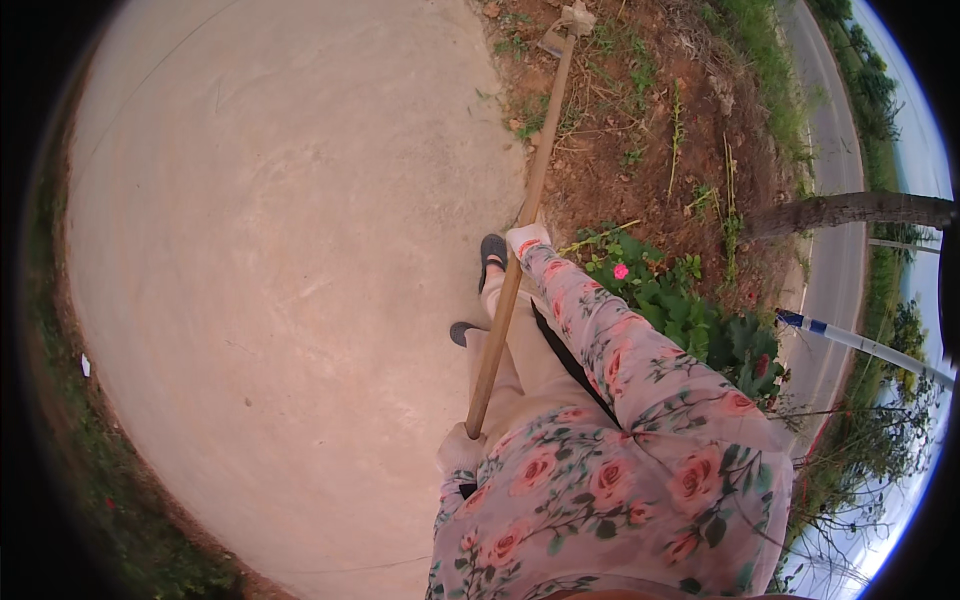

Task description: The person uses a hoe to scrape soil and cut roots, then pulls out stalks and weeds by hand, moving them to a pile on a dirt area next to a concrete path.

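A long-handled hoe (551, 120) slants across the view. Its metal blade (553, 43) is at the soil near the top, with a pale lump, cloth or dried mud, around the head. My right hand (528, 235), in a light glove, grips the wooden handle about midway, arm stretched forward. Lower down, my left hand (459, 448), also in a light glove, holds the handle near its butt end. Both sleeves are floral-printed. Beneath the handle are my beige trousers and dark clogs (493, 251) on the concrete (300, 262).
Reddish soil (600, 165) with weeds borders the concrete on the right. A leafy plant (675, 315) with a pink flower (620, 271) grows near my right arm. Beyond stand a tree trunk (840, 212), a blue-and-white post (862, 343) and a paved road (829, 262).
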The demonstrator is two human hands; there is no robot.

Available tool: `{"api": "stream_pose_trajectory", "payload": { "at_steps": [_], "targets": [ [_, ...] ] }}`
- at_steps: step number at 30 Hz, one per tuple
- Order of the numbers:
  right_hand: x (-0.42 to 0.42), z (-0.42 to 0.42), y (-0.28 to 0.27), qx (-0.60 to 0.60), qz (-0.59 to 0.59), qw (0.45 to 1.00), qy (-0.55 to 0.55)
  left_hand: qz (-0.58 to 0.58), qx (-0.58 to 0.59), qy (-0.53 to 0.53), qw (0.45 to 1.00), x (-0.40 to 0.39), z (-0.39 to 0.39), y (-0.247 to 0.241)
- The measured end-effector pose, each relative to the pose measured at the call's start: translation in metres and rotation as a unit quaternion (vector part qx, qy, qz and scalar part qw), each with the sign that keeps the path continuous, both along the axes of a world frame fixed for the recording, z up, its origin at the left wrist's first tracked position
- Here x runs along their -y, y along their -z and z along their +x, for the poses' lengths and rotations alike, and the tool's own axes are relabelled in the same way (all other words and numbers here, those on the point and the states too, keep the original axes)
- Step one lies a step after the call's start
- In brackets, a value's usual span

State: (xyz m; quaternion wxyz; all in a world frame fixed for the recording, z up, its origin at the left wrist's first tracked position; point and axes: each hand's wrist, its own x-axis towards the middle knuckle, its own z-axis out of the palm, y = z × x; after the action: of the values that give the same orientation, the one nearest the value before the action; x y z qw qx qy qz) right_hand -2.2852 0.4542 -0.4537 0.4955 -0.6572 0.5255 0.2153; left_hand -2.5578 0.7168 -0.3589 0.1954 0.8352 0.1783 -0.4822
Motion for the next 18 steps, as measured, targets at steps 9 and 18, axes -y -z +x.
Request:
{"api": "stream_pose_trajectory", "payload": {
  "at_steps": [9, 18],
  "targets": [
    [-0.066, -0.167, 0.099, -0.116, -0.026, 0.992, -0.034, -0.019, -0.17, -0.028, 0.985, -0.082, -0.127, -0.017],
    [-0.041, -0.09, 0.019, -0.115, -0.067, 0.986, -0.1, -0.019, -0.115, -0.031, 0.993, -0.06, -0.076, -0.011]
  ]
}}
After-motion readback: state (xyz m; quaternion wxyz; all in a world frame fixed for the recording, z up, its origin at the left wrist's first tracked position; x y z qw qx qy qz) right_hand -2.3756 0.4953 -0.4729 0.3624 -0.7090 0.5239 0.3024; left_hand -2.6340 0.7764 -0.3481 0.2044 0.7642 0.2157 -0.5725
